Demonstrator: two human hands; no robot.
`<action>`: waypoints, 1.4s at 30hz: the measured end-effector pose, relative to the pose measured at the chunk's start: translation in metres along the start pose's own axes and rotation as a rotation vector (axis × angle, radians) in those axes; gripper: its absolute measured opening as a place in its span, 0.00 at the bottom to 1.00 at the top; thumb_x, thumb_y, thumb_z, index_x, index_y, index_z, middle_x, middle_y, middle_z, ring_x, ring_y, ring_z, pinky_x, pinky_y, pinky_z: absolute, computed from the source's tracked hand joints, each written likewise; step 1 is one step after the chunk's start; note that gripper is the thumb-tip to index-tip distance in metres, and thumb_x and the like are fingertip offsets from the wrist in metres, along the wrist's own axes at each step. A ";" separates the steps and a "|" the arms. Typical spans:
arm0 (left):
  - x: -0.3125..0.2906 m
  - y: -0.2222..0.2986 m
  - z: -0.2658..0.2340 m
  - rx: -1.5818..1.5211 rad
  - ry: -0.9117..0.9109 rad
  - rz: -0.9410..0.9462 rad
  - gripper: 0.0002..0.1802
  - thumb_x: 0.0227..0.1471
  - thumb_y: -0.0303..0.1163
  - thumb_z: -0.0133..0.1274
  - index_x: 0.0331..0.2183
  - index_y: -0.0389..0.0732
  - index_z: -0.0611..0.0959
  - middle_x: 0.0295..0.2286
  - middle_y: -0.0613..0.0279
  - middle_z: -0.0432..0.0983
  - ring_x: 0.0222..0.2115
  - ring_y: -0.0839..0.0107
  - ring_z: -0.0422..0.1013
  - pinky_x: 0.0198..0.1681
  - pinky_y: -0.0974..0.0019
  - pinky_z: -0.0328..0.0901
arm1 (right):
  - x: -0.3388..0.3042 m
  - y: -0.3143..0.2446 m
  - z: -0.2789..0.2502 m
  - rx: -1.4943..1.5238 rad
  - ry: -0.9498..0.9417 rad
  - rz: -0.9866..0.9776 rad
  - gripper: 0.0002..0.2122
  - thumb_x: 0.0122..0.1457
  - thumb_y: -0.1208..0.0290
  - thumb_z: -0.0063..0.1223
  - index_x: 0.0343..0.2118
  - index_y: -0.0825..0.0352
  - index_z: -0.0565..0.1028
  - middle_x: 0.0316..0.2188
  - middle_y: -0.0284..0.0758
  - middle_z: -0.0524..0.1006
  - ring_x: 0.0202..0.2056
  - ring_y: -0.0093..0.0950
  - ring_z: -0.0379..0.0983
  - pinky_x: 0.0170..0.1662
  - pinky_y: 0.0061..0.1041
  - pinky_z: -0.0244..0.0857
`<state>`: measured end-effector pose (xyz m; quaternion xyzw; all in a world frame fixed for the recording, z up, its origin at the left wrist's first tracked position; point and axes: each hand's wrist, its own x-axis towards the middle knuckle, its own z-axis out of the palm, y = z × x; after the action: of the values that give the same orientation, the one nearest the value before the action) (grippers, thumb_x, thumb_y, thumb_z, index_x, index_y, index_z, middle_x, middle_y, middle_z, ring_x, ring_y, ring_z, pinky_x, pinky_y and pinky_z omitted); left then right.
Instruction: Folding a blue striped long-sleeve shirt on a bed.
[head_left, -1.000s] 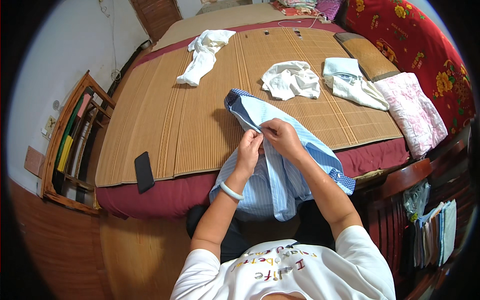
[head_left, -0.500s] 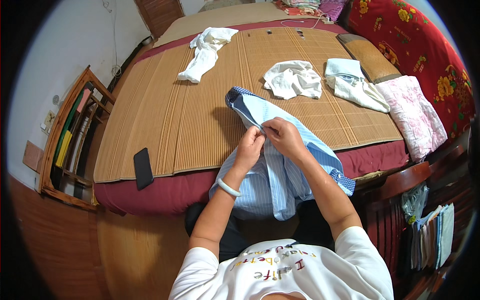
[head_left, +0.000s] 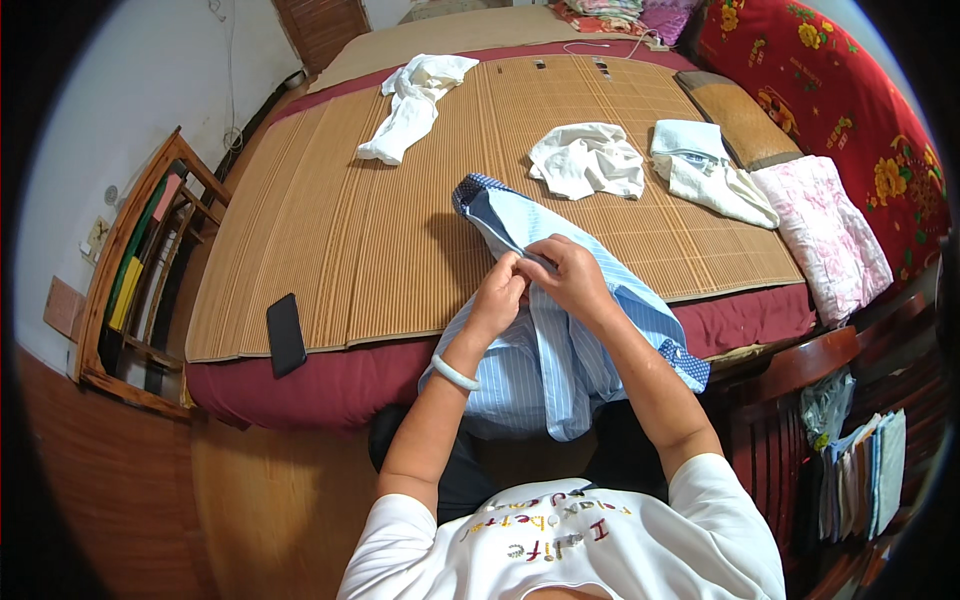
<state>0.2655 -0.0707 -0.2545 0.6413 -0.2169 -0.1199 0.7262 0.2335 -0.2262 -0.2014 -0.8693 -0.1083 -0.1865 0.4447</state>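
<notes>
A light blue striped shirt (head_left: 590,355) with dark dotted trim at collar and cuff lies over the front edge of the bed and hangs down across my lap. Both hands meet at its front, just below the collar. My left hand (head_left: 502,292) pinches the edge of the cloth, fingers closed. Right against it, my right hand (head_left: 568,272) is closed on the same strip of the shirt. Whatever small part sits between the fingertips is hidden.
A bamboo mat (head_left: 330,240) covers the bed. On it lie a white garment (head_left: 403,115), a crumpled cream cloth (head_left: 585,160), folded light clothes (head_left: 700,170) and a black phone (head_left: 286,335). A pink-white quilt (head_left: 825,230) and wooden chair (head_left: 810,350) stand right.
My fingers have shifted slightly at the shirt's front edge, the right hand's fingers bending a little more. The shirt stays in place.
</notes>
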 end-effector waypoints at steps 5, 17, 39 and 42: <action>0.001 0.000 -0.004 0.043 -0.049 -0.011 0.10 0.56 0.20 0.39 0.39 0.37 0.73 0.28 0.66 0.69 0.26 0.79 0.66 0.30 0.71 0.65 | 0.001 0.006 0.002 0.024 -0.008 0.017 0.13 0.53 0.67 0.64 0.36 0.72 0.80 0.30 0.42 0.79 0.32 0.36 0.77 0.36 0.31 0.69; -0.004 0.041 -0.016 0.639 0.051 0.162 0.06 0.52 0.22 0.49 0.32 0.33 0.79 0.32 0.53 0.74 0.32 0.64 0.74 0.38 0.63 0.69 | 0.001 0.003 -0.011 0.048 -0.159 0.043 0.09 0.55 0.75 0.62 0.38 0.71 0.80 0.32 0.37 0.78 0.35 0.29 0.75 0.38 0.27 0.69; 0.003 0.113 -0.052 1.345 0.073 0.670 0.12 0.37 0.27 0.60 0.31 0.41 0.84 0.42 0.54 0.78 0.49 0.53 0.71 0.51 0.54 0.67 | -0.019 0.015 -0.091 0.378 -0.140 0.106 0.05 0.58 0.74 0.60 0.33 0.71 0.78 0.25 0.25 0.70 0.26 0.15 0.64 0.28 0.19 0.60; -0.015 0.158 -0.039 1.273 -0.033 0.371 0.09 0.40 0.32 0.61 0.29 0.40 0.83 0.32 0.55 0.80 0.36 0.57 0.76 0.38 0.56 0.69 | -0.020 0.017 -0.096 0.377 -0.086 0.050 0.05 0.59 0.74 0.59 0.33 0.70 0.77 0.25 0.24 0.70 0.26 0.14 0.63 0.28 0.18 0.60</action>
<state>0.2543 -0.0058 -0.1048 0.8952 -0.3632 0.1489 0.2109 0.1997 -0.3147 -0.1704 -0.7802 -0.1386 -0.1143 0.5991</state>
